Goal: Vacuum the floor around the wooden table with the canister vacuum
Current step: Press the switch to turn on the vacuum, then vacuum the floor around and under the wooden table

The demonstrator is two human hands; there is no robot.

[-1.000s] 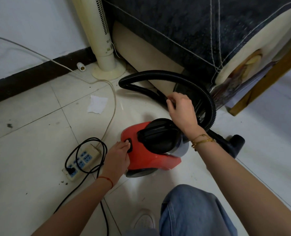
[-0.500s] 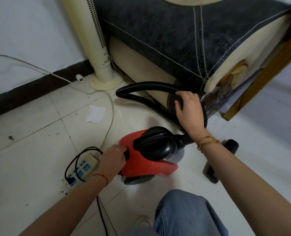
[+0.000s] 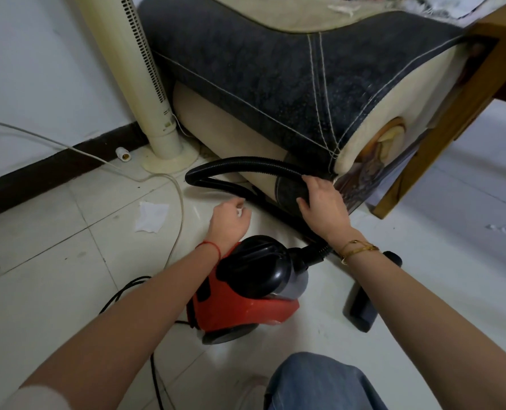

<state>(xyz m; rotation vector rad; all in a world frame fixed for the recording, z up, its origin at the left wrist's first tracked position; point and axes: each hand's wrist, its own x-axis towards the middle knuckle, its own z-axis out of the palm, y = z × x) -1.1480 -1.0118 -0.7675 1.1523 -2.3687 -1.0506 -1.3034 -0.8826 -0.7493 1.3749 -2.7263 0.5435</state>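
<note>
Canister vacuum [image 3: 239,294] sits on the floor beneath both hands; right hand [image 3: 324,207] wraps the black hose [image 3: 245,162], left hand [image 3: 228,221] hovers loosely curled, empty; freeing the hose gently should avoid tipping it.

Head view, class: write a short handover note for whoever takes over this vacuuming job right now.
Left hand: loosely curled above the tiles, holding nothing.
Right hand: gripping the black hose beside the sofa.
The red canister vacuum sits on the floor, and the nozzle lies beside it.
Done: hose in hand.
Left: all the vacuuming; a paper scrap still lies on the tiles.
</note>
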